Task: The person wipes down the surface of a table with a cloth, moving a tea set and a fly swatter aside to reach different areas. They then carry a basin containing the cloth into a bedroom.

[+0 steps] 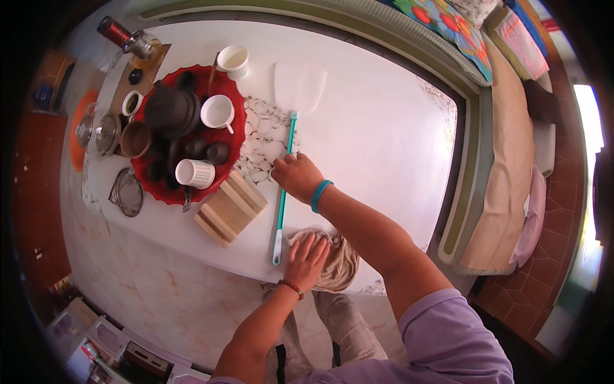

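Note:
A fly swatter lies lengthwise on the white table, with a pale mesh head (300, 86) and a teal handle (281, 211). My right hand (297, 176), with a teal band at the wrist, is curled over the middle of that handle, fingers closed around it. Near the table's front edge is a crumpled beige-brown cloth (343, 264). On its left side rests my left hand (309, 259), palm down and fingers extended; a beaded bracelet circles that wrist. Left of the swatter sits a slatted wooden block (230, 209).
A red scalloped tray (235, 144) holds a dark teapot (168, 113), a white cup (217, 111) and a tipped paper cup (195, 174). Another paper cup (233, 61) stands behind. Glass lids, a bowl and a bottle (139, 43) crowd the left. A cushioned seat (503, 168) borders the right.

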`<state>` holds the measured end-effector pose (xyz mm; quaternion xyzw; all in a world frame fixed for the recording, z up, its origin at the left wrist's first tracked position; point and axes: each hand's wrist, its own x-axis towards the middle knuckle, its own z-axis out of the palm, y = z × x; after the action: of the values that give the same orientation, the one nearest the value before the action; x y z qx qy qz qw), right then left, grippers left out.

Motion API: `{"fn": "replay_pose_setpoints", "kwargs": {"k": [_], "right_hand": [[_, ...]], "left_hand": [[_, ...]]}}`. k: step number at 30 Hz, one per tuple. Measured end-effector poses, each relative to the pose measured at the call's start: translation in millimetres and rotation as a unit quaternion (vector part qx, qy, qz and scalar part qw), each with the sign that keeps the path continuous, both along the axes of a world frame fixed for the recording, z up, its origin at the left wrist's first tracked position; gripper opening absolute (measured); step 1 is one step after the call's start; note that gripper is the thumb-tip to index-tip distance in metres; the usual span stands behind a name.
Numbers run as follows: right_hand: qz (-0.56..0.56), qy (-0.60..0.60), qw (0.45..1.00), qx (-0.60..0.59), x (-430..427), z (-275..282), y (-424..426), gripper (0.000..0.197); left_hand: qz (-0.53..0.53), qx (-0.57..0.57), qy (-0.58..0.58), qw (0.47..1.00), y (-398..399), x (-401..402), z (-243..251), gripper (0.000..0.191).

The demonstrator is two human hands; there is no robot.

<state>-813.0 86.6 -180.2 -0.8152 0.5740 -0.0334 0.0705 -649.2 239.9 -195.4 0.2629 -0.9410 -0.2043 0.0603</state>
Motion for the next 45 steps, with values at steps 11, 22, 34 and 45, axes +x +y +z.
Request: {"fn": "replay_pose_setpoints", "kwargs": {"k": [11,22,34,45], "right_hand": [[-0.091,0.040,0.995,0.031,-96,5,49,0.006],[-0.143,-0.004,0.989,0.047,-115,10,104,0.004],[-0.496,-0.177,0.842,0.117,-146,16,196,0.010],[-0.623,-0.154,0.766,0.034,-251,-10,131,0.020]], "left_hand": [[0.030,0.042,0.063,0.997,-34,-43,24,0.035],[0.038,0.073,-0.092,0.992,-125,-132,11,0.012],[-0.204,0.055,-0.104,0.972,-104,-251,31,0.015],[-0.097,0.059,0.041,0.993,-72,-264,21,0.031]]}}
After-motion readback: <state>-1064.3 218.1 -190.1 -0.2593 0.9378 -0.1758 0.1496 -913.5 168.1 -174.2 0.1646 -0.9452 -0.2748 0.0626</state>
